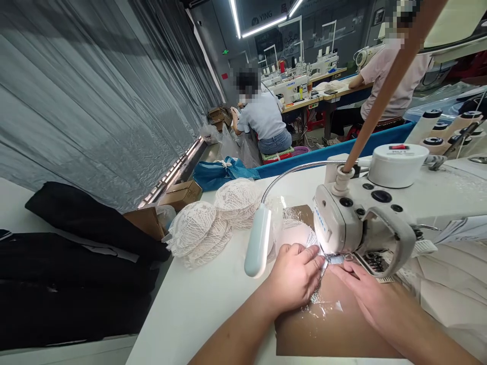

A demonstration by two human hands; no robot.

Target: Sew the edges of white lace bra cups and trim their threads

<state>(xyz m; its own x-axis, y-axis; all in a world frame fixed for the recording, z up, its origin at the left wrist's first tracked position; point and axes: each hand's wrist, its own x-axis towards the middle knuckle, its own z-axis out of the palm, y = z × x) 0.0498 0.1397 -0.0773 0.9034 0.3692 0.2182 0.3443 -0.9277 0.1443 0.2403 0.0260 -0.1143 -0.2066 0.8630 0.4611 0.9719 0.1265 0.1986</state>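
Observation:
A white sewing machine (337, 218) stands in front of me, its needle area partly hidden by my fingers. My left hand (297, 276) is closed, its fingers pinching the edge of a white lace-covered bra cup (294, 234) beside the presser foot. Part of the cup lies behind the hand and under a clear plastic sheet. My right hand (361, 286) lies with its fingers stretched out on the brown board (331, 334), fingertips close to the presser foot. A small lamp (256, 243) on a bendy metal neck hangs just left of the cup.
Stacked lace cups (198, 230) sit on the white table (182, 314) at the left. Thread cones (424, 126) stand at the back right. A brown pole (391, 86) rises from the machine. Black cloth (76, 274) lies far left. Two people sit at other machines beyond.

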